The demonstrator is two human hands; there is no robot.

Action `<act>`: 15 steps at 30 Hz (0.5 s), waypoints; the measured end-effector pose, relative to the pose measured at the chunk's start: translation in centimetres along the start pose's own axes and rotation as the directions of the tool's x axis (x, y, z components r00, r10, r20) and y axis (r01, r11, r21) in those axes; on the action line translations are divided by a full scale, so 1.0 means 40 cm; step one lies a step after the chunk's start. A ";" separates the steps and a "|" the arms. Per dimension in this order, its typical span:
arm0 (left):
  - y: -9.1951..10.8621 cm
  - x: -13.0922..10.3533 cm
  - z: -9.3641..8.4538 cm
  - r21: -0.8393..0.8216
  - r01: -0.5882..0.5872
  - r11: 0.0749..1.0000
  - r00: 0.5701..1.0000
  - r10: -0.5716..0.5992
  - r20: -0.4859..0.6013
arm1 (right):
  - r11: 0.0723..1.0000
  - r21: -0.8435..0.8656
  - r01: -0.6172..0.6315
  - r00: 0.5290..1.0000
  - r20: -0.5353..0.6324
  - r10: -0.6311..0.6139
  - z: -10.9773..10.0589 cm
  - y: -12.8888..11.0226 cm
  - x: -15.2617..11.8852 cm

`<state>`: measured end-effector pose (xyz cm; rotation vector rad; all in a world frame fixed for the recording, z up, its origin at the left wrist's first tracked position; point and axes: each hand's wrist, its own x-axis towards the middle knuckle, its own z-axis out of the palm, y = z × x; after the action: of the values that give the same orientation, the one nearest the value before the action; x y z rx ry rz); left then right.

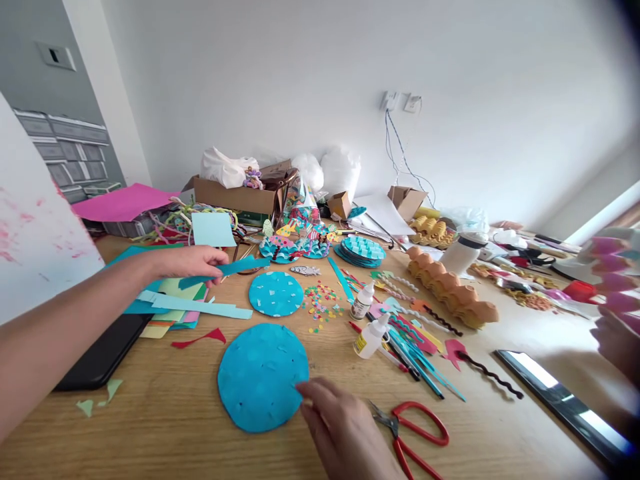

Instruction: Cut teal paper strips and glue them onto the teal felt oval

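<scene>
My left hand (pixel 197 263) reaches over the papers on the left, its fingers closed on a blue paper strip (pixel 240 267). Close to me, my right hand (pixel 330 410) has its thumb and fingertips pinched together at the right edge of a large blue disc (pixel 263 377); what they hold, if anything, is too small to name. Beyond it lies a smaller blue disc (pixel 276 293) with pale pieces on it. Light blue strips (pixel 200 305) rest on stacked coloured paper. Red-handled scissors (pixel 420 427) lie right of my right hand.
Two glue bottles (pixel 370 337) stand mid-table near pens and pipe cleaners. Confetti (pixel 323 303) is scattered beside the smaller disc. An egg carton (pixel 450 290), a white bottle (pixel 465 253) and a phone (pixel 560 393) are on the right. Another person's hand (pixel 615 340) shows at the right edge.
</scene>
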<state>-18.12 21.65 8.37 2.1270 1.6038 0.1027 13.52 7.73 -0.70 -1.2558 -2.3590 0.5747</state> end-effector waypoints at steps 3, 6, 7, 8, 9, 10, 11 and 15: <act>0.106 -0.032 0.057 -0.311 -0.062 0.948 0.977 0.121 0.176 | 0.979 0.199 -0.039 0.975 -0.208 0.081 -0.026 -0.013 0.023; 0.179 -0.059 0.135 -0.373 -0.075 0.925 0.950 0.180 0.254 | 0.931 0.356 -0.085 0.939 -0.284 0.194 -0.029 -0.014 0.044; 0.191 -0.066 0.161 -0.369 -0.082 0.926 0.951 0.184 0.250 | 0.914 0.393 -0.104 0.937 -0.270 0.222 -0.025 -0.012 0.047; 0.199 -0.072 0.184 -0.348 -0.099 0.932 0.947 0.196 0.256 | 0.898 0.422 -0.125 0.939 -0.243 0.245 -0.019 -0.009 0.049; 0.203 -0.077 0.205 -0.319 -0.122 0.940 0.944 0.210 0.256 | 0.883 0.446 -0.149 0.942 -0.207 0.264 -0.012 -0.006 0.049; 0.205 -0.081 0.223 -0.277 -0.150 0.949 0.942 0.222 0.252 | 0.867 0.465 -0.176 0.943 -0.171 0.284 -0.006 -0.003 0.048; 0.206 -0.084 0.238 -0.220 -0.177 0.959 0.942 0.230 0.245 | 0.856 0.476 -0.202 0.944 -0.138 0.300 0.000 0.001 0.046; 0.208 -0.091 0.281 0.051 -0.219 0.974 0.962 0.207 0.180 | 0.897 0.361 -0.253 0.949 -0.088 0.303 0.010 0.017 0.041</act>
<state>-8.13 12.95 2.58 2.2892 1.2941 -0.0692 12.93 9.39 -1.15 -1.4206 -1.8683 0.9141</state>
